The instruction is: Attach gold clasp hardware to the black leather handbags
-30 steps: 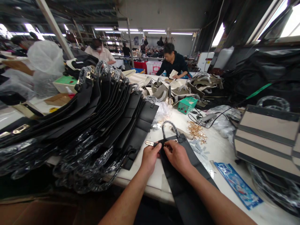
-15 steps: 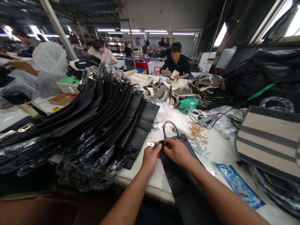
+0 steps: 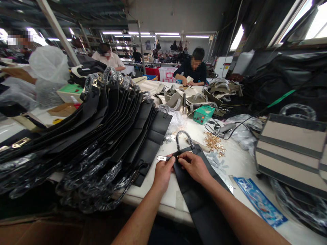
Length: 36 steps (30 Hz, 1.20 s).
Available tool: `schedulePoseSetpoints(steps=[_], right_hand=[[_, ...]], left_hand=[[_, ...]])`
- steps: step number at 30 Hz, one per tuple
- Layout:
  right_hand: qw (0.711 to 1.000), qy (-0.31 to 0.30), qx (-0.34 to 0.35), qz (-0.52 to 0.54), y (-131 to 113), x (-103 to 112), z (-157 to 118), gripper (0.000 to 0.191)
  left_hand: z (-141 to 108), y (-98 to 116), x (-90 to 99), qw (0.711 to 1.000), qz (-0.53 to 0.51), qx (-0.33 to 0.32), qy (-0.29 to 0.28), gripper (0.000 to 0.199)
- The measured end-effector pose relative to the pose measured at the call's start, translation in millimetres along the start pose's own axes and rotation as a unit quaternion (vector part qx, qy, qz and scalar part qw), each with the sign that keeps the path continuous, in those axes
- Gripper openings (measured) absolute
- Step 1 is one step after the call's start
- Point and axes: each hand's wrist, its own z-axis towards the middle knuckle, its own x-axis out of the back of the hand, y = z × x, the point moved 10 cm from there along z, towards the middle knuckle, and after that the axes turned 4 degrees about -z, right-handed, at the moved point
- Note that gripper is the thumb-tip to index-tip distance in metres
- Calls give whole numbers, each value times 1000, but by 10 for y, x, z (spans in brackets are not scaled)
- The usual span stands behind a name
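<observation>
First, the forearms: both come up from the bottom of the view and angle inward, wrists low, elbows out of frame. The left hand (image 3: 163, 173) is closed in a pinch, thumb over curled fingers, on a narrow silver metal tab (image 3: 162, 158) that sticks out to the left of the work. The right hand (image 3: 194, 166) lies knuckles up, fingers curled and pressed together at the top edge of a long black leather bag panel (image 3: 201, 207); whether they pinch it or only press on it cannot be told. That panel runs from under the right hand down over the table edge, with a looped black handle (image 3: 182, 137) standing up from its top.

Beneath it is a white worktable (image 3: 163, 199). Just left, black panels with plastic-wrapped handles lie in an overlapping row (image 3: 153, 146). To the right lie loose gold metal fittings (image 3: 213, 143), a blue printed packet (image 3: 259, 200), and a beige tote with dark stripes (image 3: 288, 149). Farther on sit a green box-shaped device (image 3: 203, 114) and piled beige bag pieces (image 3: 176, 100). Beyond them, a co-worker in a dark top (image 3: 192, 69) handles a pale piece with both hands.
</observation>
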Motion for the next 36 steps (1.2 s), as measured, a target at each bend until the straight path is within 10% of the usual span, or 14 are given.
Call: schedulePoseSetpoints(steps=[15,28,36], right_hand=[[998,5,-1,64,-36,69,-50,14],[949,190,-126,-217,921,1782,-44,17],[924,133,-96,-345,918,1609,62,17]], left_hand=[[77,22,-38,994,104,3,40,38],[-29,-46,-197,982,-71,142,98,32],[14,-167,-222,970,-152,168,82,29]])
